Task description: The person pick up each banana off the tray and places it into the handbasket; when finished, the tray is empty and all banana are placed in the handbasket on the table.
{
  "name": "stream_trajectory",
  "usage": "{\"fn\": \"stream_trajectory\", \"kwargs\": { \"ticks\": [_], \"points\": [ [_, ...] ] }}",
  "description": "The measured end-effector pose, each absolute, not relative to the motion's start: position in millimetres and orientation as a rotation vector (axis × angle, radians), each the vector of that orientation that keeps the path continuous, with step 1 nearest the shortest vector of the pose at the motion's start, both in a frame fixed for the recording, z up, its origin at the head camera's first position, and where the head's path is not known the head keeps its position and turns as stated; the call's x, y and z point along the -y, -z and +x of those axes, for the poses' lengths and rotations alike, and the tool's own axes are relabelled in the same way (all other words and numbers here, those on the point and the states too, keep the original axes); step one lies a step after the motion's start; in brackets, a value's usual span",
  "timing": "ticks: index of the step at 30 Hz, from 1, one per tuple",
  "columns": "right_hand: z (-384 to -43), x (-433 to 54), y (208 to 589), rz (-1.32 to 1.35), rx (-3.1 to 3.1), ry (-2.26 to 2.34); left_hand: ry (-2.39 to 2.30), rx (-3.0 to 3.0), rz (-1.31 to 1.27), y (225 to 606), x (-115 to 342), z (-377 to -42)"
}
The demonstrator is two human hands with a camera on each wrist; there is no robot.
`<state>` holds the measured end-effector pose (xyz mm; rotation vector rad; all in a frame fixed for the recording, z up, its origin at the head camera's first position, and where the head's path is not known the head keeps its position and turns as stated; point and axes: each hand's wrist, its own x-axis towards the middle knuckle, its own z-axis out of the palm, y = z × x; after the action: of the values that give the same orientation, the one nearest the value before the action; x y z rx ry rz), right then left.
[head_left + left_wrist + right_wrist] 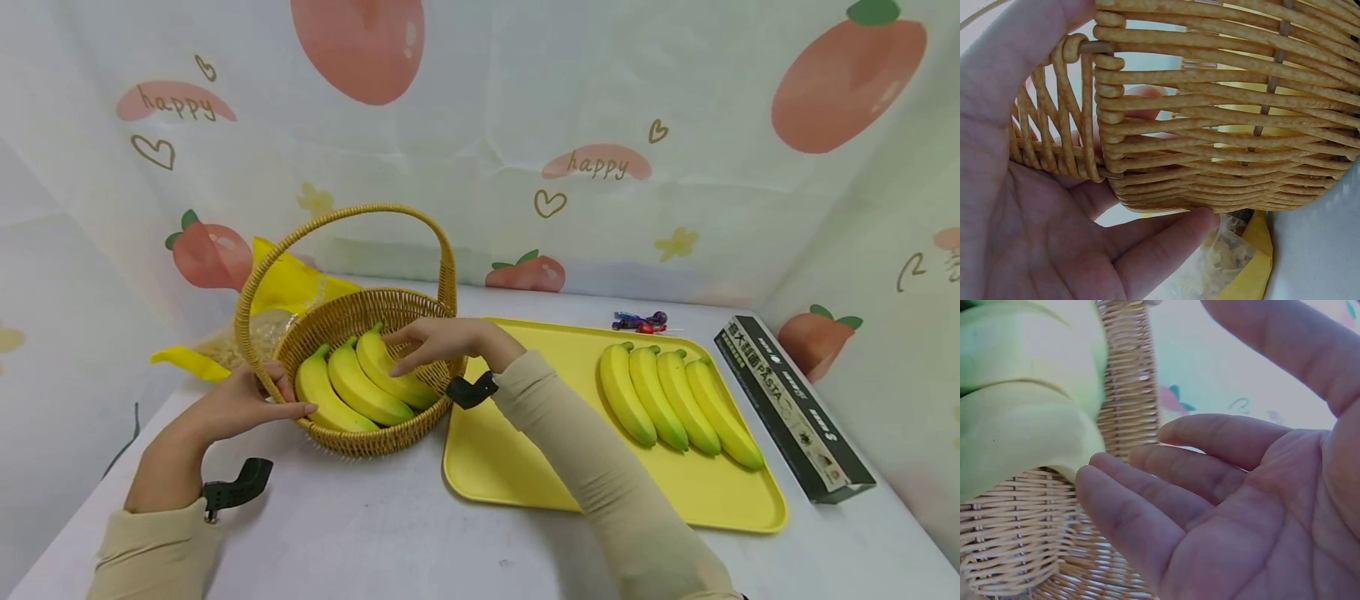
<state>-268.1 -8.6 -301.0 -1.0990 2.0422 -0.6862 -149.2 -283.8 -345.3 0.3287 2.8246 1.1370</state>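
Observation:
A round wicker basket point(375, 442) with a tall arched handle holds three bananas point(360, 387), lying side by side. My left hand point(232, 408) grips the basket's left side where the handle meets the rim; in the left wrist view its fingers go around the woven edge point(1172, 134). Over the basket's right part is my right hand point(438, 340), its fingers loosely spread beside the rightmost banana. In the right wrist view the palm point(1260, 525) faces the camera and holds nothing; a fingertip is close to a pale-looking banana point(1029, 425), and I cannot tell if they touch.
Right of the basket lies a yellow tray point(525, 471) with several bananas point(675, 400) in a row. Beyond it are wrapped candies point(639, 322); a black pasta box point(795, 408) is at the right. Behind the basket stands a yellow bag point(288, 279). A printed cloth point(480, 125) hangs behind.

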Motion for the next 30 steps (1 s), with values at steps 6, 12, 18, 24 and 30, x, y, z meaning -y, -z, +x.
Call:
{"fn": "stream_trajectory", "kwargs": {
  "ticks": [6,12,18,24,30],
  "points": [
    [-253,-12,297,-1.169,-2.080,0.703,-1.139,-2.823,0.312,345,284,-148],
    [-237,-40,301,-1.163,-2.128,0.776,-1.161,-2.813,0.323,345,283,-149],
    [-225,-67,308,-1.158,-2.148,0.953,-1.159,-2.822,0.335,346,284,-149],
    [-219,-88,319,-1.147,-2.220,1.186,-1.124,-2.834,0.302,346,285,-149],
    [-209,-108,333,-1.029,-2.358,1.393,-1.126,-2.833,0.310,347,284,-150]
  ]
}}
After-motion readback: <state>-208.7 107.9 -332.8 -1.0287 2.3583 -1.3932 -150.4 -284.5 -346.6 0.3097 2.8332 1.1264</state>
